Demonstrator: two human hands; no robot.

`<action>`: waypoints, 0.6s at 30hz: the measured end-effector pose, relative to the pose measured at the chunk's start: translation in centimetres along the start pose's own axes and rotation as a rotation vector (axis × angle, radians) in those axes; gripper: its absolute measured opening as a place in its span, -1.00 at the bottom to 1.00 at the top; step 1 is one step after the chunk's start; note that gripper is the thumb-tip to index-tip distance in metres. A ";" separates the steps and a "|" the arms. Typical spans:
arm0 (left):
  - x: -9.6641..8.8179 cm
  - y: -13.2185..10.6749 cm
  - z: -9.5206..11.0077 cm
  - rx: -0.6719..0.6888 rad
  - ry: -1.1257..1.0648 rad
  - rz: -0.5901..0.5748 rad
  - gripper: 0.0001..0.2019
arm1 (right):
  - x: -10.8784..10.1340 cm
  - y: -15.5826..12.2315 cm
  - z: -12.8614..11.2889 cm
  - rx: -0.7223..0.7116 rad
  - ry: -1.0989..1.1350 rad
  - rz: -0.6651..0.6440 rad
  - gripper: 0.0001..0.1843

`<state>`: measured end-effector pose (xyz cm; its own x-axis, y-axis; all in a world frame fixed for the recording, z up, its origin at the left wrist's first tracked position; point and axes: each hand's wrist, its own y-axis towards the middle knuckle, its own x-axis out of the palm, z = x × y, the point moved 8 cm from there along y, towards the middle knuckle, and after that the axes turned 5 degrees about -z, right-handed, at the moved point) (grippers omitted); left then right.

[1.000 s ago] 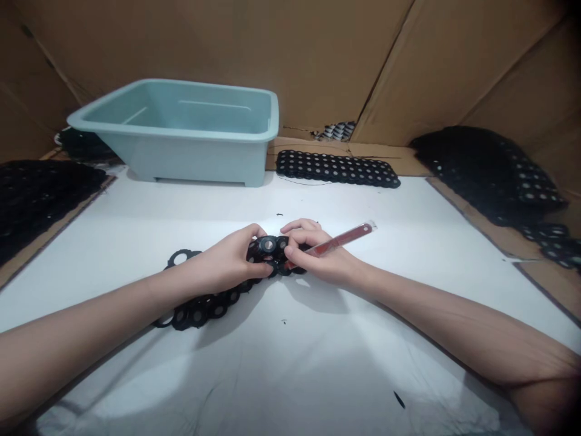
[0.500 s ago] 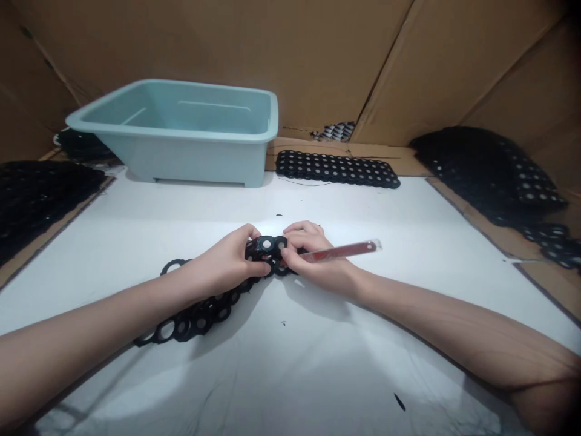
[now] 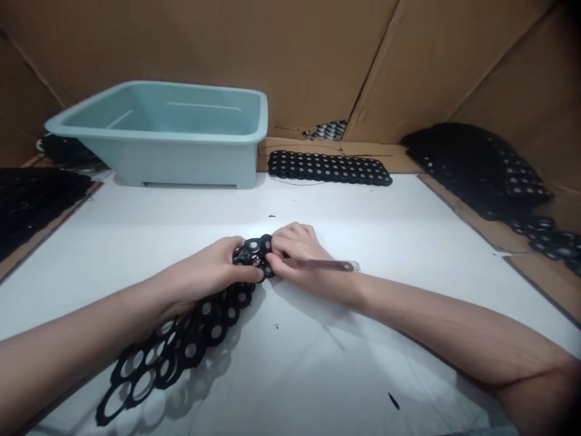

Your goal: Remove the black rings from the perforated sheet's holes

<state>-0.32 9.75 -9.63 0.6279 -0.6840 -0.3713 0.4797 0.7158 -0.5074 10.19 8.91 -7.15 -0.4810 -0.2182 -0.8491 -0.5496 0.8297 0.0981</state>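
My left hand [image 3: 229, 266] is closed around the end of a black openwork strip of joined rings [image 3: 190, 350], thumb in front. The rest of the strip trails under my left wrist toward the lower left, its large-holed end nearest me. My right hand [image 3: 302, 254] is closed on a slim red-handled tool [image 3: 329, 265], its handle pointing right. Its working tip is hidden behind my fingers, so its kind does not show. The right fingertips press against the strip's end, close beside the left thumb.
A light blue plastic tub [image 3: 200, 158] stands at the back left. Right of it lies a flat black ringed piece [image 3: 329, 168]. Black ringed pieces are heaped at the right [image 3: 476, 166] and left [image 3: 36, 203]. Black scraps [image 3: 393, 401] lie on the white table [image 3: 354, 363]; cardboard walls surround it.
Both hands have shifted slightly left with the strip. Its trailing end now reaches nearer to me, showing more rings. The tool's handle has swung from tilting upward to nearly level.
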 end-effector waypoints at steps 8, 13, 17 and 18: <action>-1.5 0.4 1.7 0.097 0.187 -0.098 -0.63 | -0.5 0.6 1.1 -0.071 0.283 -0.088 -0.70; -2.7 0.5 1.0 0.076 0.338 -0.137 -0.64 | -1.1 0.7 3.0 0.030 0.673 0.011 -0.67; -3.8 0.3 1.7 0.176 0.482 0.003 -0.68 | -1.5 0.8 3.3 0.095 0.711 0.128 -0.67; -3.8 0.3 1.9 0.206 0.492 0.025 -0.69 | -1.5 0.8 3.3 0.105 0.711 0.148 -0.66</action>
<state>-1.42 12.84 -6.85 0.3029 -0.6162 -0.7270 0.6099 0.7115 -0.3489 12.75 11.55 -7.46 -0.8919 -0.3507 -0.2855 -0.3928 0.9136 0.1050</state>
